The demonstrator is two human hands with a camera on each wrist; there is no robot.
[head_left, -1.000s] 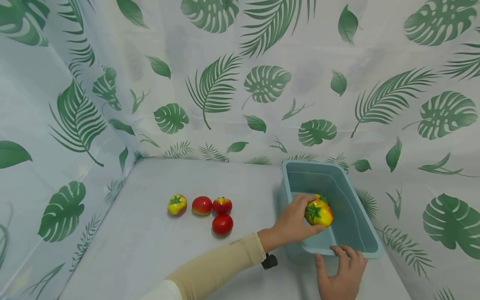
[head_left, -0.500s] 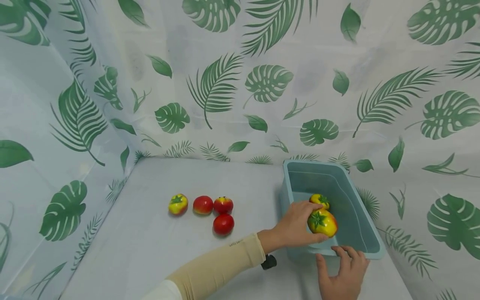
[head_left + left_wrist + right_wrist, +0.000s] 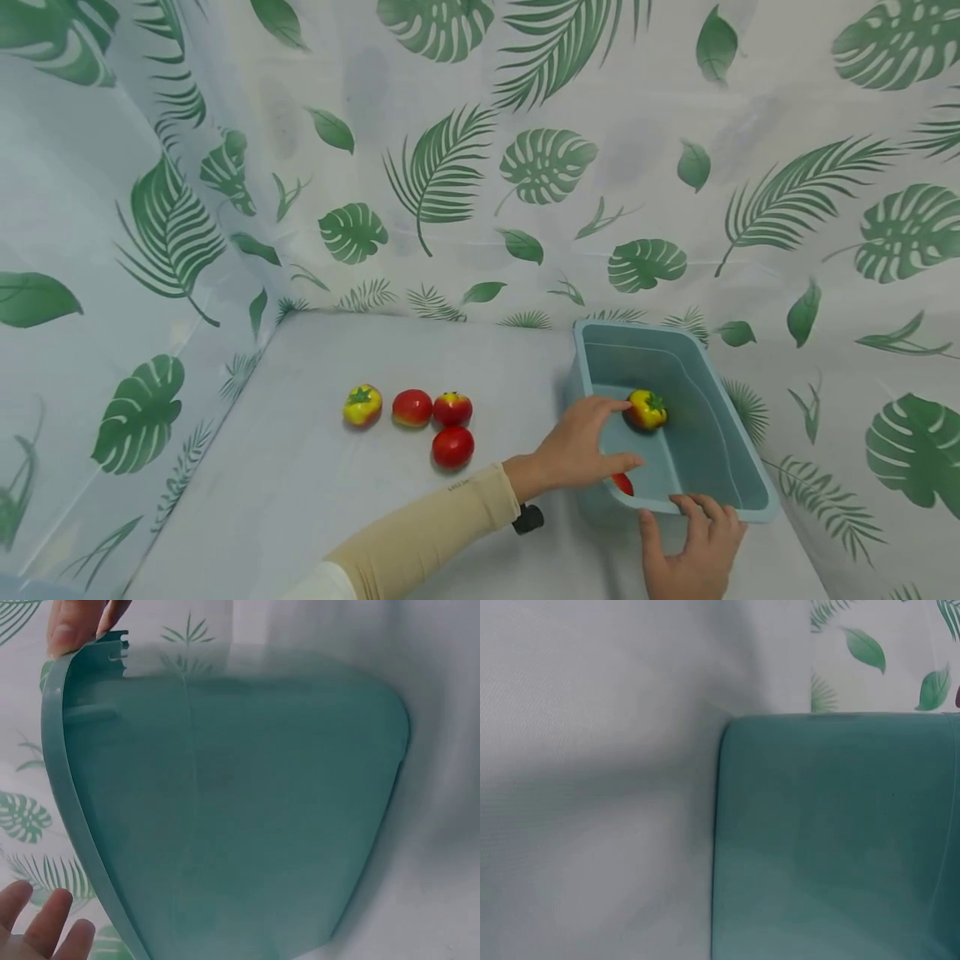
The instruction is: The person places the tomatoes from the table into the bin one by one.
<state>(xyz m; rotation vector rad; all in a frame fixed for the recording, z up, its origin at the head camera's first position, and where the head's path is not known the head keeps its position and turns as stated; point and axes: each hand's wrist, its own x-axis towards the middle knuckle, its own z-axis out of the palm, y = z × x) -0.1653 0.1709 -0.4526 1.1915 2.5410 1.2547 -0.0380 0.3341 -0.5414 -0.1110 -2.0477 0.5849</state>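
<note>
My left hand (image 3: 581, 442) hangs over the near left part of the blue-green plastic bin (image 3: 716, 417), thumb and fingers spread with nothing between them. Below its thumb, a red bit of a tomato (image 3: 622, 483) shows inside the bin; the hand and rim hide the rest. Farther in lies a yellow-and-red tomato (image 3: 647, 410) with a green leafy top, close to the left fingertips. My right hand (image 3: 693, 546) grips the bin's front rim, fingers over the edge and thumb outside. The left wrist view shows fingertips (image 3: 64, 637) on that rim.
Left of the bin, on the white table (image 3: 300, 517), lie a yellow-red tomato (image 3: 363, 406) with a green top and several red fruits (image 3: 452, 448) close together. Leaf-printed curtains (image 3: 450, 167) stand behind and at both sides.
The left hand has let go of the yellow-red tomato, which has dropped into the bin near its front. The tomato lying farther in has turned slightly. The right hand stays on the rim.
</note>
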